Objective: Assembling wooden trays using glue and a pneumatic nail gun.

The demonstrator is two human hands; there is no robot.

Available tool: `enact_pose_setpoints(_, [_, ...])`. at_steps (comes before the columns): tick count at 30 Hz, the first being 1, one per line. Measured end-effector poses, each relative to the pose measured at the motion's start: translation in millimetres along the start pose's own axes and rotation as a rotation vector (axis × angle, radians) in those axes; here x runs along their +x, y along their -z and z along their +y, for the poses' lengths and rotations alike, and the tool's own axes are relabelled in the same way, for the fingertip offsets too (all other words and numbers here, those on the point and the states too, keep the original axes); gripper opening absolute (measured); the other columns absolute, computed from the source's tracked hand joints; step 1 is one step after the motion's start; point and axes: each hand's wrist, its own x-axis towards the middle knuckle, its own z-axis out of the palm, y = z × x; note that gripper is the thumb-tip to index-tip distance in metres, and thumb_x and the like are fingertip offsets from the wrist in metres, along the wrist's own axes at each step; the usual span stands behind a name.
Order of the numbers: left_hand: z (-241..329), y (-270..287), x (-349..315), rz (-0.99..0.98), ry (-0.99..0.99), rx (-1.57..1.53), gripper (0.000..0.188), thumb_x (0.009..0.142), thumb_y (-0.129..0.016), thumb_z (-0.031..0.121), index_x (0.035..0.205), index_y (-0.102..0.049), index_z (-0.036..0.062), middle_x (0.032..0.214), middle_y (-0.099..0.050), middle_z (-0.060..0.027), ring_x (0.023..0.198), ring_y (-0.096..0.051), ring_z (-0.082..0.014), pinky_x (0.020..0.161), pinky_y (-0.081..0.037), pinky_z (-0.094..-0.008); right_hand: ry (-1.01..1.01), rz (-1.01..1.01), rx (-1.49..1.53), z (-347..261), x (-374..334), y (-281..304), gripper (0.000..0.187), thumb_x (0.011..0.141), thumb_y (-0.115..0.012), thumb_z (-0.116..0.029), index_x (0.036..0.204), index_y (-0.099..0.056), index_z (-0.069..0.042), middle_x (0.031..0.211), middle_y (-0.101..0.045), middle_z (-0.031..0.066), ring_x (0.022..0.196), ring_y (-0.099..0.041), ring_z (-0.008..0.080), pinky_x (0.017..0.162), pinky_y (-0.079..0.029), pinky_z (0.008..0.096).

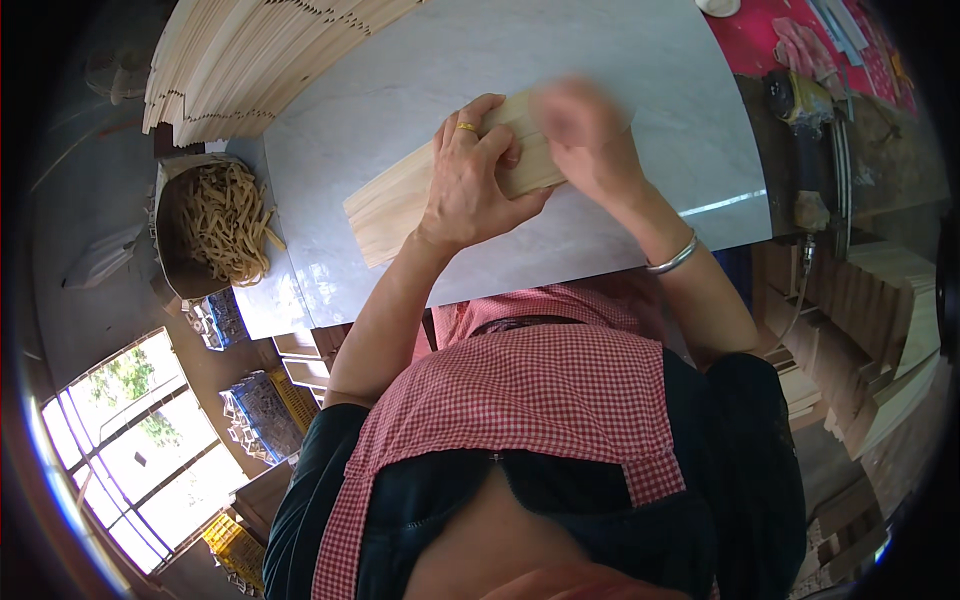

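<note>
A pale wooden board (392, 207) lies flat on the white marble-patterned tabletop (560, 60). My left hand (472, 175), with a gold ring, presses down on the board's middle with its fingers spread over the far edge. My right hand (582, 128) is blurred with motion at the board's right end, fingers curled on it; whether it holds something small there I cannot tell. A silver bangle sits on my right wrist.
A tall stack of thin wooden slats (250, 60) lies at the table's far left. A sack of wood strips (225, 225) stands left of the table. More wooden boards (880, 300) are piled at the right, near a red cloth (800, 40) with tools.
</note>
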Motion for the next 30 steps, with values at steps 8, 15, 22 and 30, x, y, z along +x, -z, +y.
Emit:
enact_pose_setpoints(8, [4,3,1,-0.011,0.025,0.003,0.042,0.059,-0.086,0.024,0.076,-0.051,0.0101,0.127,-0.054,-0.0188,0.123,-0.05,-0.0357,0.105,-0.036,-0.0467,-0.521,-0.494,0.48,27,28,20,0.006,0.084,-0.064,-0.004,0.079,-0.065,-0.001,0.073,-0.068,0.0088,0.056,-0.056,0.0188,0.053,-0.048,0.0328])
enact_pose_setpoints(15, [1,1,5,-0.013,-0.002,0.018,0.043,0.058,-0.087,0.024,0.076,-0.05,0.0104,0.125,-0.054,-0.0179,0.124,-0.05,-0.0349,0.105,-0.035,-0.0465,-0.374,-0.793,0.221,48,66,10,0.008,0.088,-0.064,-0.007,0.083,-0.064,0.0,0.068,-0.064,0.007,0.053,-0.053,0.0162,0.049,-0.045,0.0297])
enact_pose_setpoints(22, [1,0,1,0.006,-0.007,0.029,0.043,0.058,-0.087,0.025,0.074,-0.05,0.0107,0.116,-0.058,-0.0167,0.125,-0.051,-0.0339,0.104,-0.036,-0.0467,-0.145,-0.617,0.115,41,33,19,0.019,0.091,-0.061,-0.011,0.076,-0.06,0.0,0.065,-0.063,0.0081,0.046,-0.051,0.016,0.043,-0.043,0.028])
enact_pose_setpoints(30, [0,-3,3,0.022,-0.043,0.042,0.043,0.058,-0.087,0.025,0.074,-0.05,0.0102,0.115,-0.058,-0.017,0.124,-0.052,-0.0342,0.103,-0.037,-0.0469,-0.659,-0.743,0.475,15,-6,59,0.022,0.094,-0.059,-0.013,0.074,-0.059,-0.004,0.064,-0.062,0.0054,0.046,-0.053,0.0135,0.042,-0.043,0.0248])
